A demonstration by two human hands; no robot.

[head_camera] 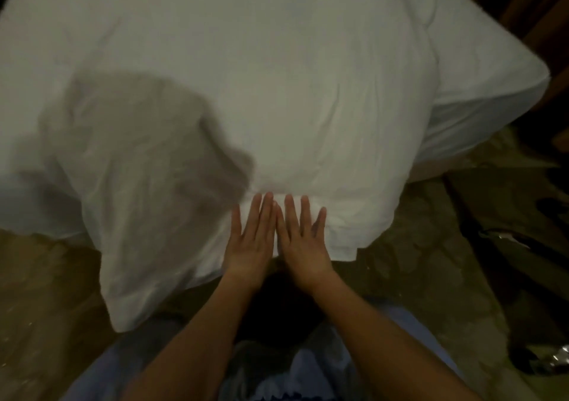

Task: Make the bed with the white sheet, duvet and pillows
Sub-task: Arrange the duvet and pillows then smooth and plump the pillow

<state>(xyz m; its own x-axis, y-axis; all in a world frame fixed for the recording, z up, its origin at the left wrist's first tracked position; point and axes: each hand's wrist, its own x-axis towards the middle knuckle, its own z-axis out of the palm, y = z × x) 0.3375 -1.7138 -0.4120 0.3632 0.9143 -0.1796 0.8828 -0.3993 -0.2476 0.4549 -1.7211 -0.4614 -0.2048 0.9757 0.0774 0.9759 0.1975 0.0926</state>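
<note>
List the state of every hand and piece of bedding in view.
Left hand: flat, fingers straight, pressing on the duvet edge.
Right hand: flat, fingers straight, pressing beside the left hand.
Duvet: spread over the bed, lightly creased, near corner hanging over the edge.
Sheet: on the mattress, showing at the right beyond the duvet.

A wide bed (480, 99) carries a rumpled white fabric duvet (246, 77) that spills over its near corner toward the mottled brown patterned carpet floor (415, 262).
</note>
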